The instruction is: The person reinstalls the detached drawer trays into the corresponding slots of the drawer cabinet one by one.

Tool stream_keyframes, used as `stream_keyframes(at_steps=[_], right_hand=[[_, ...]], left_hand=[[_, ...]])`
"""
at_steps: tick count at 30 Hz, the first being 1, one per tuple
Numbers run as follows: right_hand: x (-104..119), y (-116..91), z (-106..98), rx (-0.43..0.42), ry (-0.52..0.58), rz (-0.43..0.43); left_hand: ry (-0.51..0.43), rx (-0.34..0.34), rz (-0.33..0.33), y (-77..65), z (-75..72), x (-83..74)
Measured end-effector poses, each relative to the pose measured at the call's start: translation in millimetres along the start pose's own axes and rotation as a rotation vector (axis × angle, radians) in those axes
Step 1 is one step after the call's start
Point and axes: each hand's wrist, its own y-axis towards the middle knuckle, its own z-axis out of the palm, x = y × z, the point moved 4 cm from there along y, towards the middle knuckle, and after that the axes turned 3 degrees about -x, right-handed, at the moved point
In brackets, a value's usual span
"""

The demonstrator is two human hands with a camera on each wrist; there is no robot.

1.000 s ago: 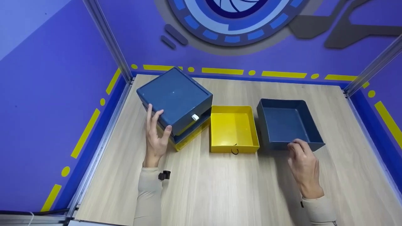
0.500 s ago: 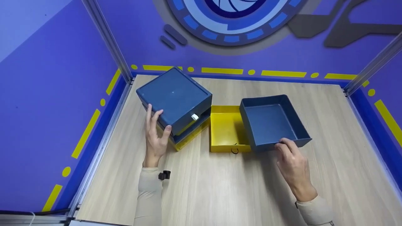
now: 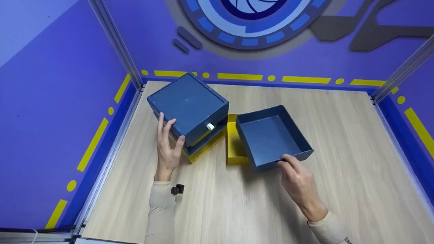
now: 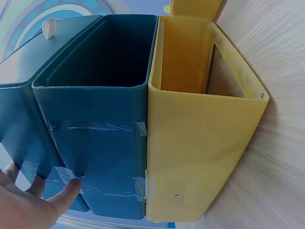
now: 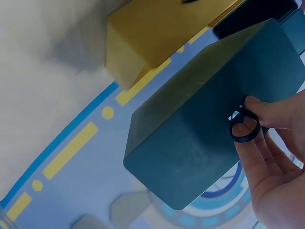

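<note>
Bracing a stacked blue-and-yellow drawer cabinet [image 3: 190, 117] on the wooden table [image 3: 217, 203], tilted, with the left hand [image 3: 168, 149] laid against its near side, fingers straight and spread over the blue shell, thumb on the edge, nothing curled round it. Showing, in the left wrist view, two empty slots in that cabinet [image 4: 143, 124], one blue and one yellow, just above the fingertips [image 4: 64, 191], with strips of clear tape across the blue wall. Carried off the table to the right of that resting hand: an open blue drawer [image 3: 273, 137], empty, tipped slightly, gripped at its near front wall by the right hand [image 3: 298, 183]. Pinching the drawer's small black ring pull [image 5: 244, 128] between thumb and forefinger, seen from below in the right wrist view. Lying flat under the held drawer, beyond the pinch and to its left: a yellow drawer [image 3: 234, 142], mostly covered, touching the cabinet's corner. Poking from the cabinet's front face: a small white knob [image 3: 210, 126].
</note>
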Motion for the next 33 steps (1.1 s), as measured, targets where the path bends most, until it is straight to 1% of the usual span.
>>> stream_keyframes(at_steps=[4, 9, 15, 18, 28, 33], right_hand=[[11.7, -0.9, 7.6, -0.002, 0.054, -0.032], [24.2, -0.4, 16.9, 0.011, 0.087, -0.107], [41.1, -0.6, 27.6, 0.025, 0.098, -0.163], [49.4, 0.2, 31.3, 0.044, 0.100, -0.177], [75.0, 5.8, 44.4, 0.049, 0.118, -0.228], [85.4, 3.3, 49.5, 0.092, 0.142, -0.236]], left_hand=[[0.000, 0.003, -0.005, 0.1, 0.6, -0.8], [-0.007, 0.006, -0.001, 1.0, 1.1, -1.2], [-0.017, -0.004, 0.015, 1.2, 0.5, -1.2], [-0.025, -0.011, 0.022, 0.5, 0.9, -2.0], [-0.022, -0.015, 0.021, 0.5, -1.2, -1.4], [-0.032, -0.014, 0.023, 0.5, 0.2, -1.2]])
